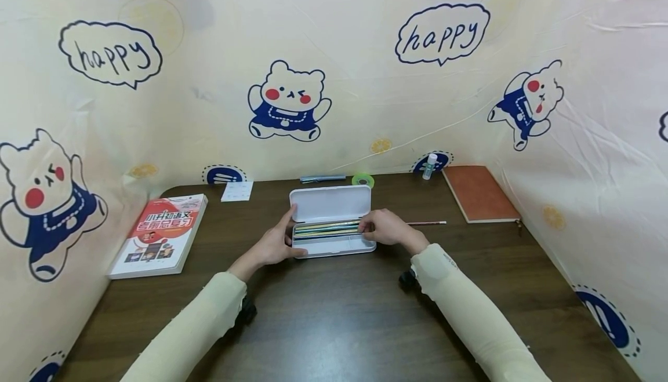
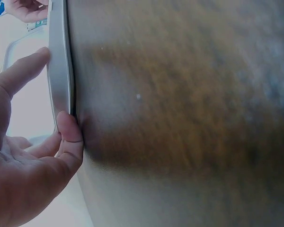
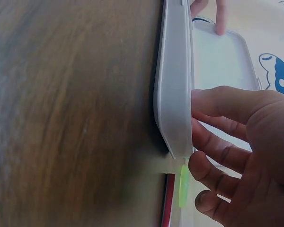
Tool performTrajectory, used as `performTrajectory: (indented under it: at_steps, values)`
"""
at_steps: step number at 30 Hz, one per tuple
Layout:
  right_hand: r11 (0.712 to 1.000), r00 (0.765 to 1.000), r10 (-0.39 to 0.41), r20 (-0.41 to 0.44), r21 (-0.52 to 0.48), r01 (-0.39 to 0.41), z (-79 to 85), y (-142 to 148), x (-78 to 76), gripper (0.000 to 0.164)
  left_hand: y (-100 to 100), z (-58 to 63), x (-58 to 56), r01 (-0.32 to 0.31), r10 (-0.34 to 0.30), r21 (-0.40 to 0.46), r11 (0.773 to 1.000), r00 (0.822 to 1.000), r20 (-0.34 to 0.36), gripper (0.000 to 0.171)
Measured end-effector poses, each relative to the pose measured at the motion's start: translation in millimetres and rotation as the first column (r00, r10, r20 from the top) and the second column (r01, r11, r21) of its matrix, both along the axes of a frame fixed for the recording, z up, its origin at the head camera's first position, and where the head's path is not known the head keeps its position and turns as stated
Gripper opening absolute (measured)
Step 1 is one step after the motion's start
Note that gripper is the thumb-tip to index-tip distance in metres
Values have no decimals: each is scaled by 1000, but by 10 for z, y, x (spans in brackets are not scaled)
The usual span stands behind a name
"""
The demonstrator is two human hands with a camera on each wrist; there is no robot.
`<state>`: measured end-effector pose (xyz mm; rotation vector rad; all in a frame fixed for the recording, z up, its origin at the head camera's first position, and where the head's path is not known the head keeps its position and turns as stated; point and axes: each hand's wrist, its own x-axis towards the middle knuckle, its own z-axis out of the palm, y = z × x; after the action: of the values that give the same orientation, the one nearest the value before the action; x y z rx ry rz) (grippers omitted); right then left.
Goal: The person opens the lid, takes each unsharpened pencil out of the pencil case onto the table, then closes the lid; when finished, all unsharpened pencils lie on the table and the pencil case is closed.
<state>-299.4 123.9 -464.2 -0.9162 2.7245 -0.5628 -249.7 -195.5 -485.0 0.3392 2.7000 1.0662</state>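
A white pencil case (image 1: 334, 247) lies on the table with its lid (image 1: 330, 203) raised at the back. Several coloured pencils (image 1: 323, 229) lie lengthwise inside. My left hand (image 1: 273, 243) grips the left end, its thumb at the front; in the left wrist view, fingers (image 2: 70, 127) bend round the case wall (image 2: 60, 75). Over the case's right end, my right hand (image 1: 386, 227) reaches in at the pencils' ends. The rim hides its fingertips in the right wrist view, so whether it pinches a pencil does not show. A single pencil (image 1: 427, 222) lies on the table beyond that hand.
Behind the case lie blue pens (image 1: 322, 178) and a green tape roll (image 1: 363, 180). A glue stick (image 1: 429, 166) and a brown notebook (image 1: 481, 193) are at the back right. To the left are a paper note (image 1: 237, 191) and a thick book (image 1: 159, 235).
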Motion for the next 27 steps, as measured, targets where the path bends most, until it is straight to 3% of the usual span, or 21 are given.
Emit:
performTrajectory:
  at_steps: [17,27]
  values:
    - [999,1000,-19,12,-44,19,-49,-38,-13,8,12,26,29,-12,12,10,1000,1000,25,119]
    - [990,999,-34,16,-137,36,48,128,-42,7,8,41,24,-6,6,18,1000,1000,21,118]
